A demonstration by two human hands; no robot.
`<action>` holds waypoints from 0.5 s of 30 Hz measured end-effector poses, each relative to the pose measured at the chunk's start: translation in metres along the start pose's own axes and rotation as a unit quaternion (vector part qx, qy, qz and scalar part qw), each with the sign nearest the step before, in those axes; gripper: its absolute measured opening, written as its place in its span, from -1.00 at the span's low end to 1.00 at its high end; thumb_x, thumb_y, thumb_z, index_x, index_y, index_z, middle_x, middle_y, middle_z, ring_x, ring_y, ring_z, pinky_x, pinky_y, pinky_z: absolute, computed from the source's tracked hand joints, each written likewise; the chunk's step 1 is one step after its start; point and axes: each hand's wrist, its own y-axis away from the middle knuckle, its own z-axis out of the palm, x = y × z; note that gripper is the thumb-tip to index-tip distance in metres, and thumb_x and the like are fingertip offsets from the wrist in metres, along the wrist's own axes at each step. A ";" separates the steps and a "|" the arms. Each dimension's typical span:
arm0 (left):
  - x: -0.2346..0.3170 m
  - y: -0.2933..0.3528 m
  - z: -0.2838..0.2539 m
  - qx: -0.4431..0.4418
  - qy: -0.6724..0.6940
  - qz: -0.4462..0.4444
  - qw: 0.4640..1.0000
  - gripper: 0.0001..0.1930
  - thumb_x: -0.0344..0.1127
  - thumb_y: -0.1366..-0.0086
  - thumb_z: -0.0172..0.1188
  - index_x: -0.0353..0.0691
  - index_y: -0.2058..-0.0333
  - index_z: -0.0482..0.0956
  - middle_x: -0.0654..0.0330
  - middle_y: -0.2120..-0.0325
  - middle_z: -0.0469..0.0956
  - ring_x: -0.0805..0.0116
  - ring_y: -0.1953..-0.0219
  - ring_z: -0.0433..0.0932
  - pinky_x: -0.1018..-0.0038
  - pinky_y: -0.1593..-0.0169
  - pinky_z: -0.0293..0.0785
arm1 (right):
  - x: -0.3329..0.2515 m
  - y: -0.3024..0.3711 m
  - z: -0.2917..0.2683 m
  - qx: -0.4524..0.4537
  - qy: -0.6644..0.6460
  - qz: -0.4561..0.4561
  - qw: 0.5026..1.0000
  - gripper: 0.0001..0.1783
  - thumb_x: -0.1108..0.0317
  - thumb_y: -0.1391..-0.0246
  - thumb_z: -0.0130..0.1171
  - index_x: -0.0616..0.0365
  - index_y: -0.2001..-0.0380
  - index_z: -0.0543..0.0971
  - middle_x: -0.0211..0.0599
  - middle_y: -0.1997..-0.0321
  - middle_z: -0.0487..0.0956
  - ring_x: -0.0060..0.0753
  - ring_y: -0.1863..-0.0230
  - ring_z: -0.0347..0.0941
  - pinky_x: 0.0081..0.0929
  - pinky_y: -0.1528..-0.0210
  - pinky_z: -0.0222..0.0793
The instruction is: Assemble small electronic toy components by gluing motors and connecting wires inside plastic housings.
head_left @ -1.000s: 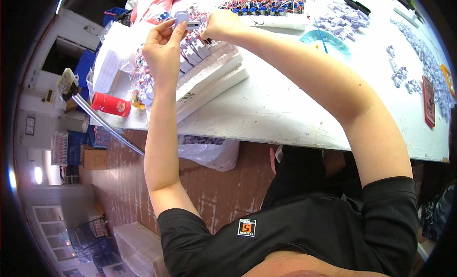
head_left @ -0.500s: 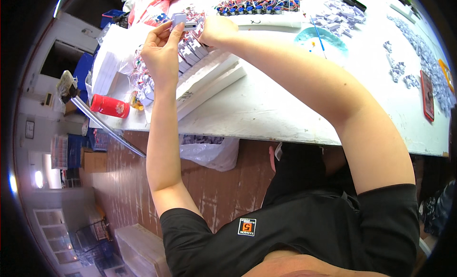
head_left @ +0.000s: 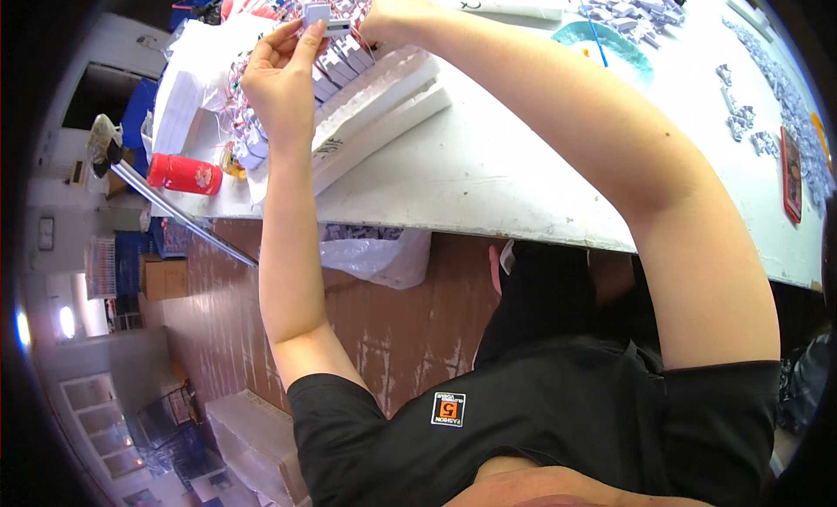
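Observation:
At the far left of the table my left hand (head_left: 283,84) pinches a small pale grey plastic housing (head_left: 316,15) between thumb and fingers. A dark slot shows along the side of this piece. My right hand (head_left: 394,19) is bent inward just right of it, its fingers hidden behind the wrist, so whatever it grips cannot be seen. Under and beside both hands lies a row of similar grey housings (head_left: 345,64) with red and white wires. The row lies along a white foam block (head_left: 384,87), and another foam strip is in front of it.
A red can (head_left: 185,174) lies on its side at the left table edge. A turquoise dish (head_left: 629,58), heaps of grey plastic parts (head_left: 641,14) and a red-edged phone (head_left: 791,176) are toward the right. Below the table edge stands a plastic bag of parts (head_left: 384,258).
The view has shifted so that the table and both hands sit higher in the picture. My left hand still holds the grey housing, with little change in its grip.

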 end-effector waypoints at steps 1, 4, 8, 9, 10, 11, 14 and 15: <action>0.002 0.000 0.001 0.000 -0.002 -0.004 1.000 -0.73 -0.49 -0.24 0.34 -0.53 0.14 0.55 0.02 0.32 0.66 0.40 0.30 0.67 0.56 0.16 0.64 | 0.002 -0.012 0.003 -0.012 -0.012 0.003 1.000 -0.75 0.26 0.01 0.27 0.06 0.24 0.72 -0.24 0.19 0.70 -0.27 0.15 0.64 -0.35 0.11 0.55; 0.003 0.002 0.002 0.004 0.034 0.002 0.999 -0.73 -0.50 -0.24 0.34 -0.53 0.14 0.55 0.00 0.32 0.66 0.35 0.30 0.68 0.51 0.15 0.66 | 0.022 -0.040 0.012 -0.046 -0.047 0.010 0.998 -0.76 0.28 0.01 0.26 0.07 0.25 0.72 -0.22 0.21 0.70 -0.24 0.16 0.64 -0.33 0.12 0.55; 0.008 0.008 0.002 0.009 0.038 0.007 0.999 -0.73 -0.50 -0.23 0.35 -0.52 0.14 0.56 0.00 0.32 0.66 0.35 0.30 0.69 0.52 0.15 0.65 | 0.044 -0.063 0.019 -0.086 -0.091 0.018 0.992 -0.77 0.31 0.01 0.24 0.09 0.27 0.72 -0.18 0.24 0.69 -0.21 0.18 0.64 -0.31 0.13 0.55; 0.009 0.010 0.001 0.010 0.036 0.005 0.999 -0.73 -0.50 -0.23 0.35 -0.52 0.14 0.56 0.00 0.32 0.66 0.35 0.30 0.69 0.52 0.15 0.65 | 0.045 -0.065 0.023 -0.097 -0.103 0.018 0.990 -0.78 0.31 0.01 0.24 0.09 0.27 0.72 -0.17 0.25 0.69 -0.20 0.19 0.64 -0.31 0.13 0.55; 0.011 0.011 0.001 0.007 0.034 0.006 0.999 -0.73 -0.50 -0.23 0.35 -0.52 0.14 0.56 0.00 0.33 0.66 0.36 0.30 0.68 0.53 0.15 0.65 | 0.049 -0.065 0.023 -0.106 -0.114 0.018 0.988 -0.78 0.32 0.01 0.24 0.10 0.28 0.72 -0.17 0.25 0.69 -0.19 0.19 0.64 -0.30 0.14 0.55; 0.013 0.010 0.002 0.003 0.033 0.008 0.999 -0.73 -0.50 -0.23 0.35 -0.52 0.14 0.56 0.01 0.33 0.66 0.36 0.31 0.68 0.53 0.15 0.65 | 0.052 -0.067 0.020 -0.112 -0.125 0.019 0.986 -0.78 0.33 0.01 0.23 0.10 0.28 0.72 -0.16 0.26 0.69 -0.18 0.20 0.64 -0.30 0.14 0.55; 0.005 0.005 0.007 0.001 0.039 0.001 0.999 -0.74 -0.51 -0.23 0.35 -0.51 0.15 0.56 0.02 0.33 0.66 0.38 0.31 0.67 0.54 0.16 0.65 | 0.033 -0.053 0.016 -0.116 -0.160 0.016 0.980 -0.79 0.35 0.01 0.22 0.11 0.29 0.72 -0.13 0.28 0.69 -0.15 0.21 0.64 -0.28 0.15 0.55; 0.006 0.006 0.007 0.006 0.027 -0.007 1.000 -0.75 -0.51 -0.23 0.34 -0.51 0.15 0.56 0.04 0.34 0.66 0.39 0.31 0.67 0.55 0.16 0.65 | 0.021 -0.044 0.019 -0.119 -0.171 0.013 0.978 -0.79 0.35 0.01 0.22 0.12 0.30 0.72 -0.12 0.29 0.68 -0.14 0.22 0.64 -0.28 0.15 0.55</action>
